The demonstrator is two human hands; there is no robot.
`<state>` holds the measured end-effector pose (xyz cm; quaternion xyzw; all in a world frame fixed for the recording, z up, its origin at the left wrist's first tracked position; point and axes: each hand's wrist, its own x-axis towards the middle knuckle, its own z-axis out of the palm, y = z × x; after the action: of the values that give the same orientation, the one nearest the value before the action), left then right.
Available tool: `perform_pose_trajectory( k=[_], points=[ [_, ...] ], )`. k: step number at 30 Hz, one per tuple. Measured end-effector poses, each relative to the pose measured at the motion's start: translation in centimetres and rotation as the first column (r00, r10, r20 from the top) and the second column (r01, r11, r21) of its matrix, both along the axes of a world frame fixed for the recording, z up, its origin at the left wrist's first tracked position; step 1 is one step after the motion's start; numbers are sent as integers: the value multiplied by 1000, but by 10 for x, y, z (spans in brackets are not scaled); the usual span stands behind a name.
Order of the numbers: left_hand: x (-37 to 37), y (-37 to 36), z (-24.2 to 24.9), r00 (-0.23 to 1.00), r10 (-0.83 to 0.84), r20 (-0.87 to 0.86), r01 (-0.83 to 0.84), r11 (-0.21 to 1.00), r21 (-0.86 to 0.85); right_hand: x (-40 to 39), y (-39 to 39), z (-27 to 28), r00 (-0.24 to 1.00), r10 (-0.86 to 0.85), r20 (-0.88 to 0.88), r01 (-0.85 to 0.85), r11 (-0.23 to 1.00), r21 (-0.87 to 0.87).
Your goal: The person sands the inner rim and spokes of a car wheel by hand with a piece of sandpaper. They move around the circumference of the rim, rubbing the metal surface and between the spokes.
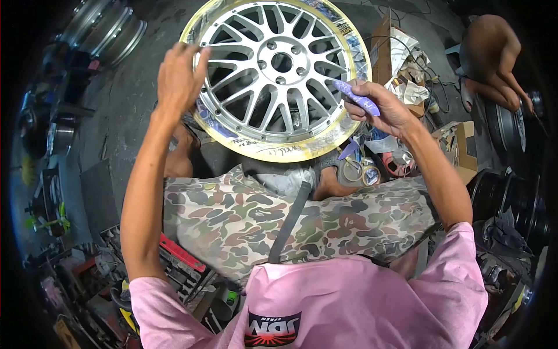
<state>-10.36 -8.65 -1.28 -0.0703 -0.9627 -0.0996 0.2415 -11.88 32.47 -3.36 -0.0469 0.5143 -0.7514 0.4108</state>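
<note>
A silver multi-spoke car wheel rim (281, 77) faces up in front of me, its outer lip covered with yellow masking tape (302, 150) and printed paper. At its left edge is my left hand (179, 77), thumb apart from the fingers, the fingertips slightly blurred; nothing shows in it. Over the rim's right edge, my right hand (381, 107) pinches a folded strip of purple sandpaper (357, 100) with pale dust on it. Another purple piece (349, 149) lies below, beside tape rolls (352, 171).
Several metal rims (104, 29) stand at the upper left. Another person (491, 55) crouches at the upper right near a dark wheel (505, 125). Cardboard boxes (463, 148) and crumpled paper (410, 92) lie to the right. A red tool tray (181, 252) sits at the lower left.
</note>
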Motion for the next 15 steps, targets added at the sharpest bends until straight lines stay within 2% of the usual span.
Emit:
perform_pose_trajectory(
  k=[2,4,5,6,8,9,10,12,13,15],
  points=[
    [-17,-16,1,997,75,-24,-73,995,72,5,-5,-4,999,15,48,-13,999,-34],
    [-29,-29,-14,989,137,-53,-129,983,132,12,-24,-5,997,-50,62,48,998,35],
    [-32,-37,-23,977,195,-85,-177,967,184,11,-26,-14,999,-20,36,17,996,84],
    [-35,-42,-36,974,213,-73,-197,964,180,12,-27,-23,998,46,-33,-41,988,147],
    [-37,-45,-59,976,130,-175,-55,924,378,18,-39,-37,943,249,-219,-137,894,426],
    [-36,-46,-53,982,165,-92,-108,889,445,28,-51,-40,890,313,-332,-85,828,554],
    [-36,-46,-50,983,167,-77,-115,886,449,39,-62,-50,751,304,-586,27,873,487],
    [-31,-41,-42,989,148,-12,-124,864,489,51,-82,-57,617,399,-679,22,853,521],
    [-30,-40,-41,984,176,-33,-141,876,461,50,-88,-66,621,401,-673,17,852,523],
    [-29,-44,-42,984,176,17,-165,878,449,48,-96,-91,300,402,-865,109,887,450]
  ],
)
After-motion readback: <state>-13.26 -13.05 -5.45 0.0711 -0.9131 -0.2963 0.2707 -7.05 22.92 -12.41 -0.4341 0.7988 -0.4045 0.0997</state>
